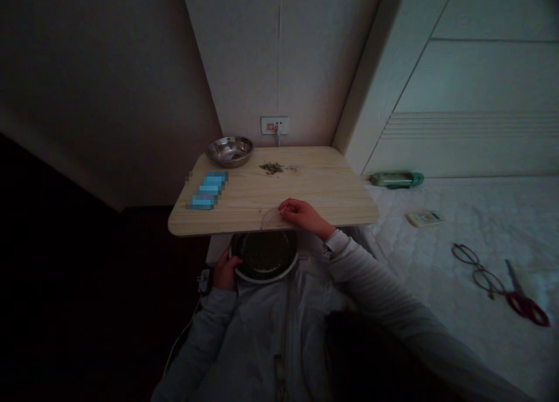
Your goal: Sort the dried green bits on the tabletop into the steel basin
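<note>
My left hand (226, 270) grips the left rim of a round dark bowl (262, 277) with a pale rim, thumb over the edge. The bowl sits at my lap, just under the table's front edge, and its dark contents cannot be made out. Over the front edge of the wooden table (314, 186), my right hand (303, 215) has its fingers closed on a thin, see-through rounded piece (271, 217), perhaps plastic or mesh. Farther back on the tabletop lies a small heap of green dried bits (271, 168), with a few paler crumbs beside it.
A steel bowl (230, 151) stands at the table's back left, behind a blurred blue screen (208, 190). On the bed at right lie a green bottle (396, 179), a remote control (425, 218), glasses (478, 269) and red-handled scissors (526, 306). A wall socket (274, 125) holds a plug.
</note>
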{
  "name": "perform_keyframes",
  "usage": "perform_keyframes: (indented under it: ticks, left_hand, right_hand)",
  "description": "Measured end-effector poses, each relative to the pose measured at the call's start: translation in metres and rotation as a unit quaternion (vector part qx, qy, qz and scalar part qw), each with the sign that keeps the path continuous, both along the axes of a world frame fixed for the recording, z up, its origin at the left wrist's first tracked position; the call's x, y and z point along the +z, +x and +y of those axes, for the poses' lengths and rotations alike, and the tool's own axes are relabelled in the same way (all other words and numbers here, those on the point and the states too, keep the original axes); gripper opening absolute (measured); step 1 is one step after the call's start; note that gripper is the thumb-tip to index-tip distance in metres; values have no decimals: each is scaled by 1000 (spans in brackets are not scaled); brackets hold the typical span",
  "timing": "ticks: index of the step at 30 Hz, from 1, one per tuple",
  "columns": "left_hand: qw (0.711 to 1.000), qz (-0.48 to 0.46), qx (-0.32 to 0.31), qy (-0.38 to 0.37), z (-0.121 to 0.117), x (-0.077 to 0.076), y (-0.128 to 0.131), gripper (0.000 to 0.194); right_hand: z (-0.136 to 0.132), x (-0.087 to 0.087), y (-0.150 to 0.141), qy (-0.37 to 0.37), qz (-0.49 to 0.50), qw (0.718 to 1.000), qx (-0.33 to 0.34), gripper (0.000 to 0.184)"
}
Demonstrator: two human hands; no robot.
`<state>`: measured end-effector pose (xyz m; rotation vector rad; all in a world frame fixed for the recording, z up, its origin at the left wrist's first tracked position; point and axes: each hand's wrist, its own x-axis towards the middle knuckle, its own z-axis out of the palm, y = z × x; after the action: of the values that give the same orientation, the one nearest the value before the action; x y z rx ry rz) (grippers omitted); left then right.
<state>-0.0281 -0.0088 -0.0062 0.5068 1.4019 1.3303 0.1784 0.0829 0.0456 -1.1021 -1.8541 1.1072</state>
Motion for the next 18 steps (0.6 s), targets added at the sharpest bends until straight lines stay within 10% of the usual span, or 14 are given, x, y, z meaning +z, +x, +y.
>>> perform_keyframes:
  ticks: [18]
  left_hand:
    - [999, 34, -12, 2, 1, -7, -3, 32]
  right_hand:
    - [-3, 1, 1, -20, 20, 999, 31, 22]
